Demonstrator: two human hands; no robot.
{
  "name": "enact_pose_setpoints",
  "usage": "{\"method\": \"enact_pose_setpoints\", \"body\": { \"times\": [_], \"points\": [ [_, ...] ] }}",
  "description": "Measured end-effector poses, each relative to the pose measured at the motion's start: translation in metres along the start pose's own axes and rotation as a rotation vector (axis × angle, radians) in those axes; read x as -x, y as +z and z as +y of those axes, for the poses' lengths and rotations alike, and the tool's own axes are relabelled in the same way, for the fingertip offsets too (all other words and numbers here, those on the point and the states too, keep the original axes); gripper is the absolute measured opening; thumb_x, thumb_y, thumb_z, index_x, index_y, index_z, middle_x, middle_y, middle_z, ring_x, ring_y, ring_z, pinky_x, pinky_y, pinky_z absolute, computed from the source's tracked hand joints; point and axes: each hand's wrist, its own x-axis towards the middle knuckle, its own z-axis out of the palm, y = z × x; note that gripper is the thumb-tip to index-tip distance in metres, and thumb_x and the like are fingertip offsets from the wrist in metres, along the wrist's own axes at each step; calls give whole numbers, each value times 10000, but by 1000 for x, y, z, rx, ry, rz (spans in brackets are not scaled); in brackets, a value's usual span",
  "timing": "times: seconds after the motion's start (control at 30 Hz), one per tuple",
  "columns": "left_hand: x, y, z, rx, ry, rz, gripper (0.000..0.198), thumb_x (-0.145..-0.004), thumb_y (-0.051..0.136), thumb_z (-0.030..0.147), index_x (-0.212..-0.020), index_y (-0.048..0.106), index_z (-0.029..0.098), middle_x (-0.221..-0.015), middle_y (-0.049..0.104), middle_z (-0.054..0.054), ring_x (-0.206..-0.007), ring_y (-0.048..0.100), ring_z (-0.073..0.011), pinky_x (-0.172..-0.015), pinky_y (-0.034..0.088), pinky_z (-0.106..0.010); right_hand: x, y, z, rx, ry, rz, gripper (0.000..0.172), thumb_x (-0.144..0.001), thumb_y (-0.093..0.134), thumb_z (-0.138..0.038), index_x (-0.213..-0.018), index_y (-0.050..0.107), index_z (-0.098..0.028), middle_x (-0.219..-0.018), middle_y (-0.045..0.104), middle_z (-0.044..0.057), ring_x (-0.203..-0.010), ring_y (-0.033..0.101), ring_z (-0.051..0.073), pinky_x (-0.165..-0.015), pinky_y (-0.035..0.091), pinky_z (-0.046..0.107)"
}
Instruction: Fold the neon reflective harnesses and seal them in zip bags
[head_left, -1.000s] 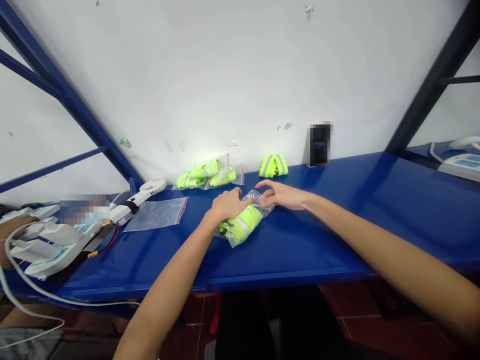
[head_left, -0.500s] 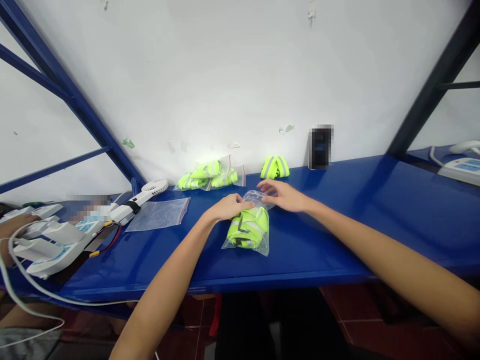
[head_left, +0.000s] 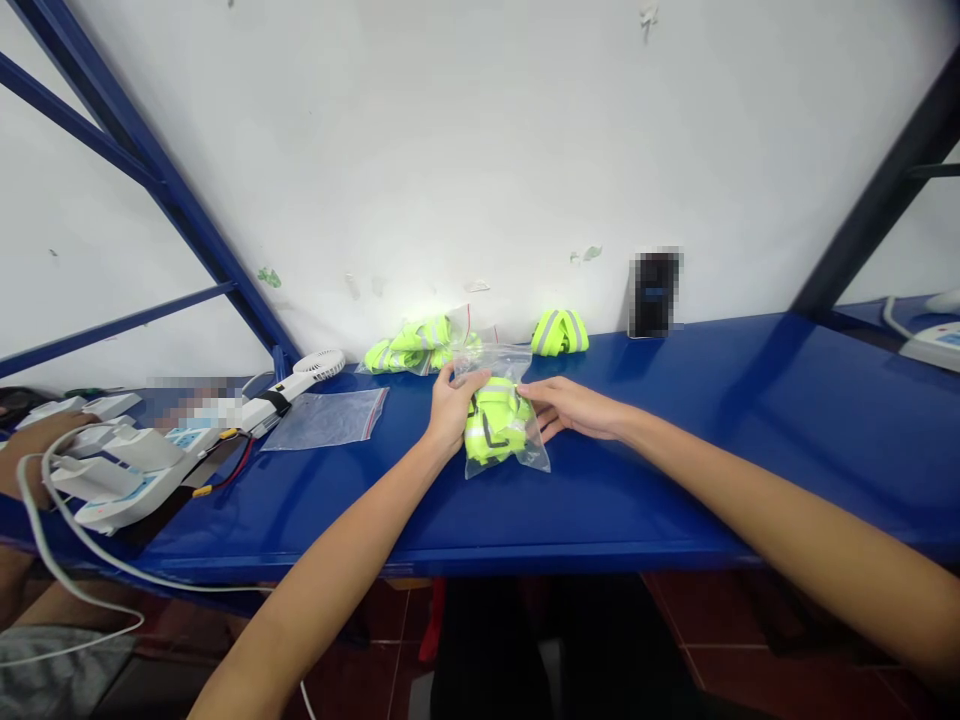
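Note:
A clear plastic bag with a folded neon-yellow reflective strap (head_left: 496,425) inside is between my hands, above the blue table (head_left: 645,490). My left hand (head_left: 451,405) grips the bag's left side, thumb on its upper part. My right hand (head_left: 566,408) holds the right side, with the thumb in front and fingers partly behind the plastic. Bagged yellow straps (head_left: 412,342) lie by the wall, behind my left hand. One rolled yellow strap without a bag (head_left: 560,332) rests to their right. A flat, see-through bag with a red seal line (head_left: 330,418) lies at left.
A white handheld fan (head_left: 319,366) lies at the left, beside white devices (head_left: 135,475) with cables. Another person's hand (head_left: 45,445) is at the far left. A dark upright device (head_left: 654,295) leans on the wall. Blue frame posts stand at both sides.
The filled bag has been raised and turned more upright, its open-looking top now spread upward. My hands have moved from the bag's top edge down to its sides.

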Motion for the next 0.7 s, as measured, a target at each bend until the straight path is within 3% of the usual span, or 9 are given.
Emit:
{"method": "enact_pose_setpoints", "body": {
  "times": [0.1,0.2,0.37,0.47,0.57,0.7],
  "points": [
    [3,5,3,58,36,-10,511,-644,778,358,-1073,572,174,-858,678,-14,-707,639,-141,-718,511,-283,-3,5,7,-133,-27,-56,411,-796,684,-457,-1069,597,-161,-1009,685,108,-869,693,225,-717,613,355],
    [5,10,4,83,24,-37,410,-684,737,413,-977,627,148,-792,663,-5,-646,609,-124,-672,493,-256,-5,9,12,-143,-66,-52,433,-745,755,-373,-1089,604,-157,-1063,681,107,-902,686,228,-709,614,337],
    [5,12,3,98,-6,-81,457,-692,717,460,-1011,651,140,-863,682,-31,-755,641,-166,-745,499,-281,-9,14,13,-128,-173,122,430,-697,791,-347,-1047,631,-158,-962,718,88,-801,696,207,-648,593,292],
    [5,11,-1,10,25,-91,547,-642,787,390,-1105,592,171,-1001,682,-54,-900,649,-201,-823,499,-311,-13,15,14,-123,-260,318,473,-670,805,-348,-1059,596,-179,-896,727,66,-788,697,210,-674,578,306],
    [6,14,-8,-50,17,-77,689,-589,838,316,-1184,511,200,-1061,667,-74,-951,645,-224,-835,510,-347,-17,14,17,-61,-307,509,475,-644,811,-395,-998,571,-187,-805,716,46,-714,686,213,-600,551,301],
    [7,18,-11,3,40,-76,800,-595,841,294,-1274,426,219,-1149,632,-95,-1036,623,-240,-888,503,-373,-15,13,18,23,-424,513,419,-654,770,-499,-857,608,-170,-768,700,43,-722,663,212,-626,517,297]
  ]
}}
